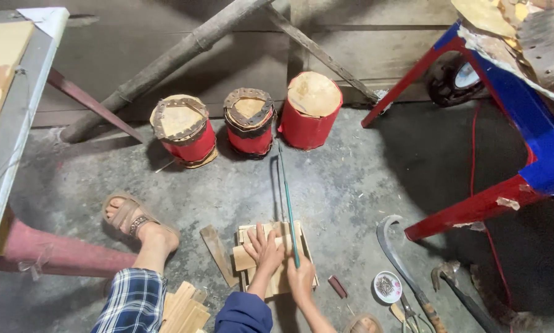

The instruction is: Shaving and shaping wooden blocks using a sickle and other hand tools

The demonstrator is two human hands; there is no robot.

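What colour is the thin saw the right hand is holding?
The saw has a green frame, held by the right hand over wooden pieces; head view shows it.

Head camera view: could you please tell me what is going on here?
A person seated on the concrete floor presses the left hand flat on a stack of thin pale wooden slats. The right hand grips a long thin green-bladed saw laid across them. Three red cylindrical drum bodies stand beyond.

You press pale, matt wooden slats (275,259) on the rough grey concrete floor (344,191); the thin green saw blade (287,203) looks like metal.
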